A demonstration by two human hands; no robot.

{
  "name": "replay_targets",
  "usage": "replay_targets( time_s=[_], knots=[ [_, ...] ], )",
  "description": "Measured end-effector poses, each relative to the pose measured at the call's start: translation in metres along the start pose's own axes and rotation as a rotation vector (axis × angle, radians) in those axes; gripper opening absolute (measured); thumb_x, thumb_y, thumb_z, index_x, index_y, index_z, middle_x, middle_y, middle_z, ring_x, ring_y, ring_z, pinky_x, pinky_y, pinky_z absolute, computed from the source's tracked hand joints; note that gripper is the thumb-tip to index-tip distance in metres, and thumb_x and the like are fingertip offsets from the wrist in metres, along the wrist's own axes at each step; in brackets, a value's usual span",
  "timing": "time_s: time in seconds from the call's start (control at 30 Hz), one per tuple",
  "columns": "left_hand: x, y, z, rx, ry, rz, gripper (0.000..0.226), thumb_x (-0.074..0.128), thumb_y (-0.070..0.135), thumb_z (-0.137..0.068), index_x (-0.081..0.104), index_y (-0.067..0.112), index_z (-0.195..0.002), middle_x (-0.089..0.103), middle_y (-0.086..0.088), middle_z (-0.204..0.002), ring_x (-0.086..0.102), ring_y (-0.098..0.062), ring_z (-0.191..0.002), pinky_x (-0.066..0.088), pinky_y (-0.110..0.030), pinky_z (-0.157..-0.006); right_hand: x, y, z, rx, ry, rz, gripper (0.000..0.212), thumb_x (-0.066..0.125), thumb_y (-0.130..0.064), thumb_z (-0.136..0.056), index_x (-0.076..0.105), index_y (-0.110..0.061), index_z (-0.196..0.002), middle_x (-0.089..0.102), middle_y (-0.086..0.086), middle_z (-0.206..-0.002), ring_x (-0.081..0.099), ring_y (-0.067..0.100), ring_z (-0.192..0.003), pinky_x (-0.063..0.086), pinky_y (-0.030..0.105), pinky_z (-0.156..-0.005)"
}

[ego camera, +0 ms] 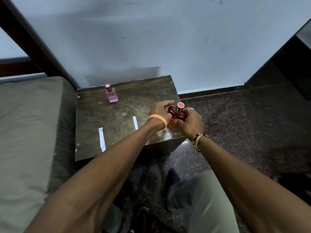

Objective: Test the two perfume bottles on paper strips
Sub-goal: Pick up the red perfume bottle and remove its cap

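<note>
Flanking red bottle point(177, 115) — both hands; pink bottle point(111, 93), strips apart.

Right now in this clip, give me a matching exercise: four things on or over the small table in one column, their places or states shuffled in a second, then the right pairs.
Things:
1. red bottle
2. pink bottle
3. shorter paper strip
4. longer paper strip

Places or states:
A. stands alone, capped, near the table's far edge
B. lies near the table's front left corner
C. held between the left hand and right hand, cap on
D. lies mid-table, just left of the left wrist

Pairs: 1-C, 2-A, 3-D, 4-B
</note>
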State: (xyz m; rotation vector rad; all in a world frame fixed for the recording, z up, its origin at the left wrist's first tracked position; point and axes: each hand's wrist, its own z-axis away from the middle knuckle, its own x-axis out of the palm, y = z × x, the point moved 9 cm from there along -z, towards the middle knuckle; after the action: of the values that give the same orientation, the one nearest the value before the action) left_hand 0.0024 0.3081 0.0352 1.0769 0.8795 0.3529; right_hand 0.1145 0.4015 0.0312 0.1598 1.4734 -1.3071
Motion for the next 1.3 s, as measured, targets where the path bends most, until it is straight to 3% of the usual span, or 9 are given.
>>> replay_targets(
  time_s=[0.1,0.27,0.4,0.5,0.6,0.77,0.9,1.1,1.3],
  knots=[
    [0.003,0.013,0.007,0.043,-0.067,0.076,0.06,0.068,-0.007,-0.071,0.06,0.017,-0.126,0.063,-0.001,-0.127,0.056,-0.01,-0.115,0.045,-0.022,-0.096,0.003,-0.004,0.0,-0.036,-0.044,0.013,0.033,0.077,-0.026,-0.081,0.068,-0.019,-0.112,0.071,0.004,-0.105,0.065,0.024,-0.1,0.05,0.033,-0.08],
    [0.011,0.029,0.011,0.15,-0.07,-0.011,0.042,0.071,0.008,-0.078,0.066,0.02,-0.118,0.068,0.002,-0.117,0.063,-0.011,-0.105,0.05,-0.031,-0.097,0.005,-0.005,0.005,-0.061,-0.029,-0.006,0.017,0.066,-0.023,-0.088,0.067,-0.02,-0.104,0.072,0.011,-0.099,0.067,0.033,-0.094,0.055,0.047,-0.079],
    [0.006,0.036,0.01,0.183,0.051,-0.187,0.033,0.075,0.014,-0.076,0.072,0.027,-0.107,0.073,0.004,-0.106,0.067,-0.011,-0.095,0.052,-0.026,-0.088,0.001,-0.004,0.006,-0.06,-0.018,0.009,0.019,0.066,-0.024,-0.089,0.068,-0.021,-0.108,0.072,0.012,-0.102,0.065,0.034,-0.095,0.049,0.035,-0.074],
    [0.002,0.038,0.014,0.216,0.121,-0.214,0.03,0.078,0.014,-0.073,0.074,0.023,-0.101,0.075,0.003,-0.1,0.068,-0.011,-0.091,0.05,-0.02,-0.082,0.001,-0.004,0.006,-0.044,-0.021,0.0,0.016,0.067,-0.025,-0.088,0.069,-0.021,-0.103,0.071,0.014,-0.099,0.065,0.036,-0.092,0.049,0.038,-0.073],
    [0.0,0.041,0.016,0.22,0.14,-0.187,0.028,0.08,0.011,-0.07,0.075,0.021,-0.096,0.075,0.002,-0.095,0.069,-0.012,-0.086,0.054,-0.026,-0.082,0.003,-0.003,0.006,-0.033,-0.028,0.019,0.016,0.065,-0.025,-0.089,0.068,-0.017,-0.103,0.07,0.015,-0.1,0.065,0.036,-0.093,0.051,0.041,-0.077],
    [0.005,0.044,0.013,0.239,0.06,-0.281,0.041,0.074,0.009,-0.076,0.069,0.024,-0.113,0.071,0.001,-0.111,0.066,-0.013,-0.102,0.05,-0.028,-0.094,0.002,-0.004,0.008,-0.033,-0.025,-0.005,0.02,0.065,-0.025,-0.089,0.067,-0.018,-0.107,0.07,0.014,-0.1,0.064,0.036,-0.093,0.046,0.036,-0.07],
    [0.001,0.046,0.014,0.299,0.106,-0.313,0.027,0.073,0.006,-0.074,0.074,0.02,-0.097,0.075,-0.002,-0.093,0.07,-0.017,-0.086,0.056,-0.034,-0.081,0.002,-0.005,0.009,-0.026,-0.026,0.01,0.02,0.066,-0.028,-0.088,0.067,-0.017,-0.105,0.07,0.015,-0.1,0.064,0.037,-0.093,0.046,0.037,-0.071],
    [0.011,0.046,0.018,0.348,0.06,-0.39,0.042,0.067,0.007,-0.082,0.064,0.022,-0.122,0.071,-0.007,-0.11,0.066,-0.025,-0.101,0.052,-0.035,-0.09,0.005,-0.001,0.007,-0.017,-0.001,0.021,0.017,0.061,-0.023,-0.09,0.066,-0.014,-0.103,0.069,0.016,-0.099,0.064,0.039,-0.093,0.051,0.04,-0.074],
    [-0.001,0.043,0.016,0.29,0.14,-0.323,0.021,0.077,0.021,-0.073,0.073,0.023,-0.093,0.075,0.001,-0.087,0.069,-0.016,-0.079,0.056,-0.033,-0.075,0.004,-0.003,0.007,-0.035,0.005,0.04,0.016,0.062,-0.026,-0.09,0.066,-0.012,-0.096,0.069,0.016,-0.096,0.064,0.039,-0.089,0.051,0.041,-0.071]
  ],
)
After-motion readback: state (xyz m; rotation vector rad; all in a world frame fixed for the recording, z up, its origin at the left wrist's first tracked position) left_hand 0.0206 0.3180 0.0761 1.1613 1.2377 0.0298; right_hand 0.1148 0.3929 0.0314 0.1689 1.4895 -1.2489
